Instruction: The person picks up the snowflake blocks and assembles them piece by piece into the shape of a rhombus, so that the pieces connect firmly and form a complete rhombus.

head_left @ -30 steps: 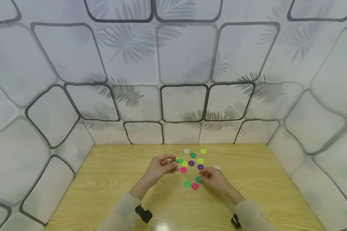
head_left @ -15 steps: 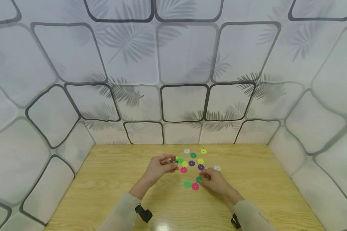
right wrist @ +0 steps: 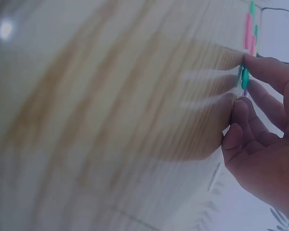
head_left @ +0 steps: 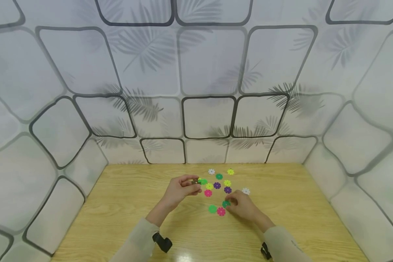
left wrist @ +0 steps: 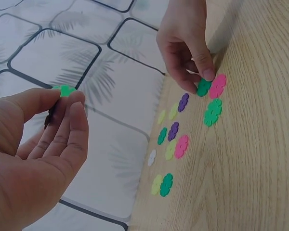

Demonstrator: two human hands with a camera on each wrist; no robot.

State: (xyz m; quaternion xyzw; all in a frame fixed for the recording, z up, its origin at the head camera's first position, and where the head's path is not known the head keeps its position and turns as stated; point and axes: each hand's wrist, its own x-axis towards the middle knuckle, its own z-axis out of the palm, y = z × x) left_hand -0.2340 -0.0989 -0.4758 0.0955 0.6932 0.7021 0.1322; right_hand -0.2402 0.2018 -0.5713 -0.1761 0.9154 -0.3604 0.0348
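My left hand (head_left: 183, 189), raised at the left of the discs, pinches a dark brown flower-shaped disc (head_left: 195, 181) between thumb and fingers. A bright green piece (left wrist: 65, 90) shows with it at the fingertips in the left wrist view. Low over the table, my right hand (head_left: 243, 205) pinches the edge of a teal-green flower-shaped disc (head_left: 226, 204). Thumb and forefinger lie on either side of that disc (right wrist: 245, 78) in the right wrist view. Close beside it lie a pink disc (head_left: 221, 211) and a lighter green disc (head_left: 212, 209).
Behind lie several more flower-shaped discs: a pink one (head_left: 208, 193), purple ones (head_left: 217, 185), yellow ones (head_left: 227, 183) and a white one (head_left: 211, 171). Another white disc (head_left: 246, 191) lies beyond the right hand. Patterned walls (head_left: 206, 116) border the wooden table (head_left: 118, 211).
The right hand's fingers have shifted slightly at the teal-green disc, which has turned or moved a little with them. The left hand has barely moved, still holding the brown disc.
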